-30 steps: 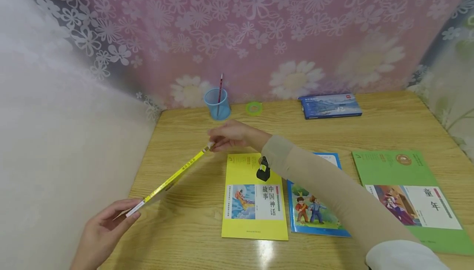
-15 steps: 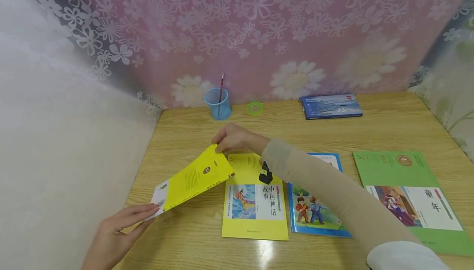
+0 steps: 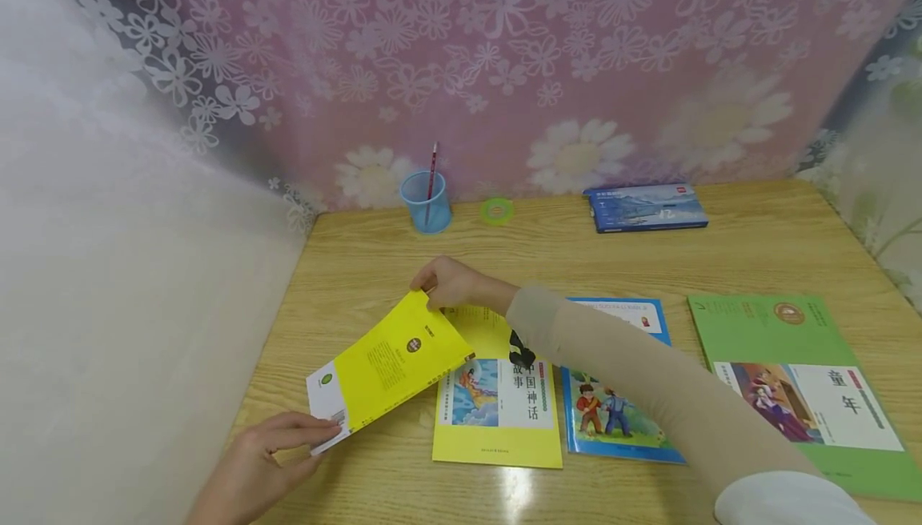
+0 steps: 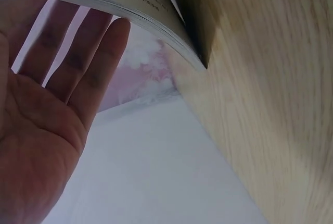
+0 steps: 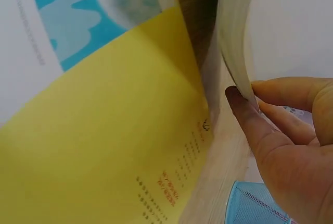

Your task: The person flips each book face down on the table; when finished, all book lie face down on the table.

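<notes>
A yellow book (image 3: 396, 353) with a white band is held tilted over the table, its back cover facing the head camera. My left hand (image 3: 262, 457) grips its lower-left end; in the left wrist view, the fingers (image 4: 99, 67) reach beneath the page edges. At the far corner my right hand (image 3: 450, 281) pinches the book between thumb and fingers, as the right wrist view also shows. The held book overlaps the left side of a second yellow book (image 3: 497, 446) lying flat. Beside that lie a blue-bordered book (image 3: 612, 425), partly hidden by my right sleeve, and a green book (image 3: 774, 337).
Along the back of the wooden table (image 3: 346, 249) stand a blue mesh cup (image 3: 425, 213) with a pencil (image 3: 433, 165), a green ring-shaped item (image 3: 497, 211) and a blue box (image 3: 648, 207). Walls border the table at left, back and right.
The held book has turned from edge-on to show its back cover. My left hand has moved right and slightly nearer; my right hand has come a little nearer too.
</notes>
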Demonstrator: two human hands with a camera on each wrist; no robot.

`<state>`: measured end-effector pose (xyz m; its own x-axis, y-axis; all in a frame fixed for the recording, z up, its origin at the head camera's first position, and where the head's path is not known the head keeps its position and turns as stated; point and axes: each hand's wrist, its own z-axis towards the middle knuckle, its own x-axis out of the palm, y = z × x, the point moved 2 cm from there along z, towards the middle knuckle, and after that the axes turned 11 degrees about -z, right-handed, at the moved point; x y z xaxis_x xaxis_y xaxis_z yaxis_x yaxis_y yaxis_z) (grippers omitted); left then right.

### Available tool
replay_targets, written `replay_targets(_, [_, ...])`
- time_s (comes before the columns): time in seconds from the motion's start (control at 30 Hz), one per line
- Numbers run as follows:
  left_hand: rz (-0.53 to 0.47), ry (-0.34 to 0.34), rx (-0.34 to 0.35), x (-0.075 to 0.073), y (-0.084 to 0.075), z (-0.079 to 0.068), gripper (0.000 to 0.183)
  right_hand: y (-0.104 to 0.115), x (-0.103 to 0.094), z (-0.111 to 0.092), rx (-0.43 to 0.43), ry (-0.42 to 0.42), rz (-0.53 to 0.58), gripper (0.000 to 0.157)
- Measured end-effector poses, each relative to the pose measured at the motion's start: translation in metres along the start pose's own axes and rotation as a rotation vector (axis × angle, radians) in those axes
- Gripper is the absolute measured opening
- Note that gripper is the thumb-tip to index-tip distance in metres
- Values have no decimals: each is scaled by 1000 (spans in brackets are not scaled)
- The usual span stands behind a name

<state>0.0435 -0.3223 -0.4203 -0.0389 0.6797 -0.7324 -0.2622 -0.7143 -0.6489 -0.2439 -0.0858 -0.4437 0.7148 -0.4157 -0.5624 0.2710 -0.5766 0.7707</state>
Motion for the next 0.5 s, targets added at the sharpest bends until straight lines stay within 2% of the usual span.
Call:
replay_targets(0.1, [5, 58, -67, 6, 1, 1, 61, 0, 4, 0, 3, -5, -36, 52])
replay_targets(0.2, [-1, 117, -107, 11, 2, 2, 59, -1, 8, 0, -5, -17, -123, 53])
replay_targets(0.37, [-12, 181, -121, 16, 3, 4, 55, 3, 11, 0, -70, -27, -322, 53])
replay_targets(0.5, [-7, 227, -121, 20, 3, 6, 53, 6, 13, -2, -64, -19, -422, 52])
